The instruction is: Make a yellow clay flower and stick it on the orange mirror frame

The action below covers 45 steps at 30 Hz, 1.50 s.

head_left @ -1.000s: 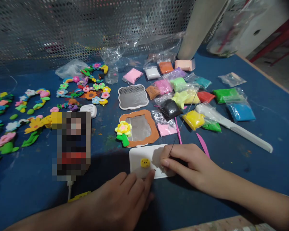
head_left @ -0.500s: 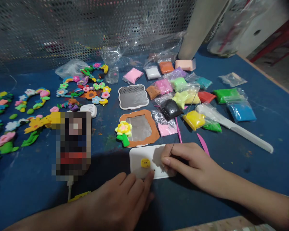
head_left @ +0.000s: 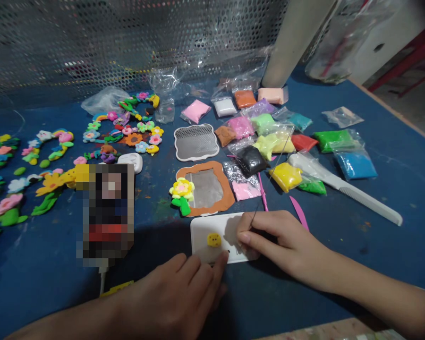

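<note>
On a white rectangular board (head_left: pixel 202 225) lies a small yellow clay piece (head_left: pixel 214 240) with dark dots like a face. My right hand (head_left: pixel 269 236) rests over the board's right side, thumb and forefinger pinched on a thin dark needle (head_left: pixel 255 216) that points up. My left hand (head_left: pixel 186 288) lies at the near edge, its forefinger stretched onto the board and the other fingers loosely bent. A tiny black bit (head_left: pixel 228 251) sits at that fingertip. Behind the board is a mirror frame (head_left: pixel 226 191) covered in brown clay, with a yellow clay flower (head_left: pixel 182 189) on its left.
Bagged coloured clay, including a black pack (head_left: pixel 251 160) and a yellow pack (head_left: pixel 286 176), spreads behind my right hand. A white comb (head_left: pixel 368 203) and a pink clay knife (head_left: pixel 299 213) lie to the right. A blurred-out device (head_left: pixel 108 212) stands left, near several clay-decorated frames (head_left: pixel 49 146).
My left forefinger and the tiny black bit have shifted very slightly to the right. My right hand with the needle stays almost in the same place.
</note>
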Motion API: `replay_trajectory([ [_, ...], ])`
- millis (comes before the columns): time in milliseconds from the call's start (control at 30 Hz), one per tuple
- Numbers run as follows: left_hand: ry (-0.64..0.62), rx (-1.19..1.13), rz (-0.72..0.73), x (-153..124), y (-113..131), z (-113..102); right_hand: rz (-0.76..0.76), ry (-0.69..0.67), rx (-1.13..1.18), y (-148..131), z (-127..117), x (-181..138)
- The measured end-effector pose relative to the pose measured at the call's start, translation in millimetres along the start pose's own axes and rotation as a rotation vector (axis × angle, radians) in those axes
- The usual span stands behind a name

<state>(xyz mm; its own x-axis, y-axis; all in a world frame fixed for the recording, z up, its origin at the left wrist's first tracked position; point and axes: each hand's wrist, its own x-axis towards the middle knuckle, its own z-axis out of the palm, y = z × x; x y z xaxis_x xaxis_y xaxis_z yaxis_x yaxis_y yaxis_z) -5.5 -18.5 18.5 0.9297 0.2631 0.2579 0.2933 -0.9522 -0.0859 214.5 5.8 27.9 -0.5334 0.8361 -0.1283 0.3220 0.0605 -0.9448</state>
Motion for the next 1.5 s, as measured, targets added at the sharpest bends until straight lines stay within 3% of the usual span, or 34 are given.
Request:
replay_trajectory([
  [133, 0.007, 0.002, -0.014, 0.5, 0.3, 0.3, 0.112, 0.017, 0.154, 3.2, 0.8, -2.0],
  [233, 0.004, -0.007, 0.000, 1.1, -0.3, 0.1, 0.109, 0.069, 0.206, 3.1, 3.5, -1.3],
  [600, 0.007, 0.009, -0.011, -0.1, 0.4, 0.5, 0.058, 0.153, 0.086, -4.5, 15.3, 17.6],
  [1500, -0.016, -0.016, -0.011, -0.5, -0.3, 1.6, 0.038, 0.130, 0.017, -4.7, 16.3, 17.3],
])
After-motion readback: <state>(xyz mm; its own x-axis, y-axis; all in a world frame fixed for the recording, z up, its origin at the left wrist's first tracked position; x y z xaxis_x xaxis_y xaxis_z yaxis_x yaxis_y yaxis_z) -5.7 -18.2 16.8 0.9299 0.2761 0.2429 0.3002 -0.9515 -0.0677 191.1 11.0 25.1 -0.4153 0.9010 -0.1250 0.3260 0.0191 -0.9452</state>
